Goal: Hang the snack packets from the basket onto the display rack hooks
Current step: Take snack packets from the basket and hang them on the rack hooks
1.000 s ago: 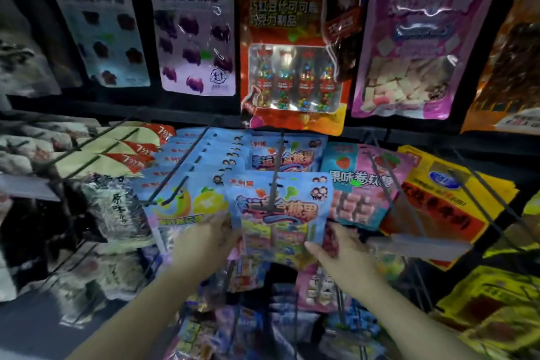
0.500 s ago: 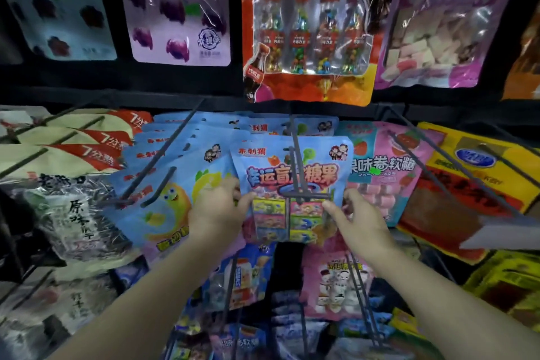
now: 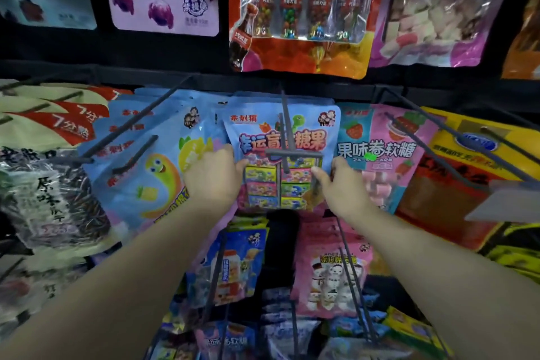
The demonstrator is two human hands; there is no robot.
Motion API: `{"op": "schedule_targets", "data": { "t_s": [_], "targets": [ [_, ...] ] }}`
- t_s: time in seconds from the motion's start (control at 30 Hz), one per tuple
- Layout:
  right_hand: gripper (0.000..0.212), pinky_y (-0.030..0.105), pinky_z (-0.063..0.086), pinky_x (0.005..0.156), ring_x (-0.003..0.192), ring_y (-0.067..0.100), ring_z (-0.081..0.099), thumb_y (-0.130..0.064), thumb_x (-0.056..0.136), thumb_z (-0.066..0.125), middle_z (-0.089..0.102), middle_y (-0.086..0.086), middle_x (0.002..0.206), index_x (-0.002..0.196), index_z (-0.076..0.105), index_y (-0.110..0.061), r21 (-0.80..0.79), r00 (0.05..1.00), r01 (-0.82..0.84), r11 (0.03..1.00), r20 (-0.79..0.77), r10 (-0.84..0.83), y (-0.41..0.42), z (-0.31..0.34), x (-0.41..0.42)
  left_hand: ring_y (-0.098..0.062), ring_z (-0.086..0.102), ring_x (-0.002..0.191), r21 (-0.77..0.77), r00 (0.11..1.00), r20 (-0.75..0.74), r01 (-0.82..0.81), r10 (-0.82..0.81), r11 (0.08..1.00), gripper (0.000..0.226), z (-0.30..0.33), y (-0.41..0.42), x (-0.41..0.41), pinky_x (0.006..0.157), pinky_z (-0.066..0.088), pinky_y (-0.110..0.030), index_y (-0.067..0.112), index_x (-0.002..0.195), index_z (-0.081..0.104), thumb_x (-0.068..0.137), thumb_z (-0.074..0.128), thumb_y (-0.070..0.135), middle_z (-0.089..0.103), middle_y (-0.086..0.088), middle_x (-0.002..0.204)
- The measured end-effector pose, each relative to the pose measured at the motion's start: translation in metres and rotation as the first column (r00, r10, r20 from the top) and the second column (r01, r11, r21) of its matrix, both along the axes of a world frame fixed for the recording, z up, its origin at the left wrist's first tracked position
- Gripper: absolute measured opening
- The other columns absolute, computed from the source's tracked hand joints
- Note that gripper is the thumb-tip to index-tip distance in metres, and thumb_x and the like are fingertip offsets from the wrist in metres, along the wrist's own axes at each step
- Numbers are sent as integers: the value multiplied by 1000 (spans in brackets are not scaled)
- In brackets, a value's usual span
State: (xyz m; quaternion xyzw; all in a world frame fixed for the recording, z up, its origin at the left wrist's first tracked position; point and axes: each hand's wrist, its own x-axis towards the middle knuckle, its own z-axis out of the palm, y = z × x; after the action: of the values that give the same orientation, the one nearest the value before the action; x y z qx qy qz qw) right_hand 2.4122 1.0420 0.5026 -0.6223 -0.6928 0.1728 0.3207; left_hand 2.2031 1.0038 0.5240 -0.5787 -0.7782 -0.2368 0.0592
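A blue candy packet (image 3: 309, 137) with red lettering and small coloured boxes in its window hangs on the middle display hook (image 3: 285, 131), whose dark prong and crossbar run down in front of it. My left hand (image 3: 213, 175) grips the packet's left edge. My right hand (image 3: 340, 187) grips its right edge, thumb on the front. More of the same blue packets sit behind it on the hook. The basket is out of view.
Neighbouring hooks carry blue lemon-cartoon packets (image 3: 146, 172) on the left and pink-and-blue soft-candy packets (image 3: 380, 152) on the right, then yellow-orange packets (image 3: 455, 172). Large bags (image 3: 295, 9) hang on the row above. Pink (image 3: 333, 269) and blue packets hang below my arms.
Both hands have pushed the blue packet further back along the middle hook, toward the rack. The camera has moved closer and tilted down.
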Motion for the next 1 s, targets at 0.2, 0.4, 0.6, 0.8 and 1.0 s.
{"op": "schedule_targets", "data": {
  "t_s": [0.2,0.4,0.6,0.8,1.0],
  "targets": [
    [33,32,28,52,67,26,49,-39,97,49,47,2,67,93,42,-8,58,999,8,998,-54,-5,10,-8,-6,-35,65,81,-3,995,-85,-44,43,999,40,-5,5,1,62,47,-34,10,103,56,97,45,48,65,-13,85],
    [35,33,44,73,89,25,55,-35,91,62,53,6,96,104,42,-10,36,980,71,997,-187,-63,-13,-3,-3,-33,62,80,-21,990,33,138,-137,990,31,-8,-27,-8,58,37,-31,11,92,58,99,47,40,57,-7,75],
    [23,35,42,82,101,23,44,-24,92,56,44,7,106,105,48,-8,294,970,-98,951,241,26,-73,21,-26,-23,61,64,102,980,-33,197,-194,975,25,-2,-104,-24,44,28,-19,23,87,68,94,55,44,66,5,69],
    [42,40,37,97,121,25,43,-39,97,46,48,4,128,129,46,-11,46,809,-387,921,496,315,-115,32,-71,-29,68,85,195,972,225,-105,60,975,23,-16,-156,-110,68,48,-35,27,98,67,85,66,45,72,-1,92],
    [58,38,43,97,123,26,45,-52,91,52,47,5,134,134,40,-14,-79,941,-254,964,212,265,-93,27,-111,-22,59,62,135,985,162,-79,57,988,31,-12,-133,-147,46,34,-25,19,92,64,89,60,50,63,4,70]
  ]
}}
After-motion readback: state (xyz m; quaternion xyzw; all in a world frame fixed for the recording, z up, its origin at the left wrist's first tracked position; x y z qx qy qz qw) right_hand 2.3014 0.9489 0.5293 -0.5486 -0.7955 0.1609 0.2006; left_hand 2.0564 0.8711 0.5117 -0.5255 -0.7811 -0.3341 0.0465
